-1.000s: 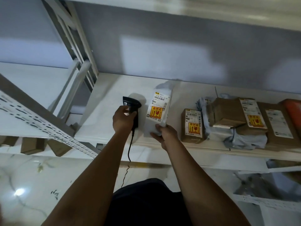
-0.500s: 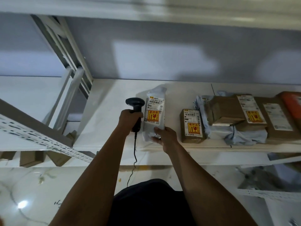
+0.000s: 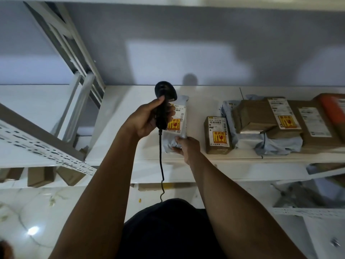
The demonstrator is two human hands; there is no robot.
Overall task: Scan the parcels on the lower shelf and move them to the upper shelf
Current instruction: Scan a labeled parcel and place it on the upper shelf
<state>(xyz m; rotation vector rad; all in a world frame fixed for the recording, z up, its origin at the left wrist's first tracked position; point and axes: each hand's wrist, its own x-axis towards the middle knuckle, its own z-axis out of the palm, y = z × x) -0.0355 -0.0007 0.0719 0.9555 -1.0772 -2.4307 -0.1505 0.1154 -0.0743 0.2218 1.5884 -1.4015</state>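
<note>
Grey parcel [image 3: 180, 118] lies on shelf [image 3: 127, 113], label partly hidden behind scanner [image 3: 165, 94]. Left hand [image 3: 145, 120] grips scanner; right hand [image 3: 187, 147] pinches parcel's near end. Orange parcel [image 3: 334, 109] cut off right. 0.5 s ago, scanner sat beside label; now overlaps it.

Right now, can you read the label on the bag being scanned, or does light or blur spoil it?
Head view, centre: dim; the scanner in the left hand overlaps part of the label on the bag the right hand holds; its small print is unreadable. Head view, edges: the orange parcel is smeared, and glare spots the floor.
</note>
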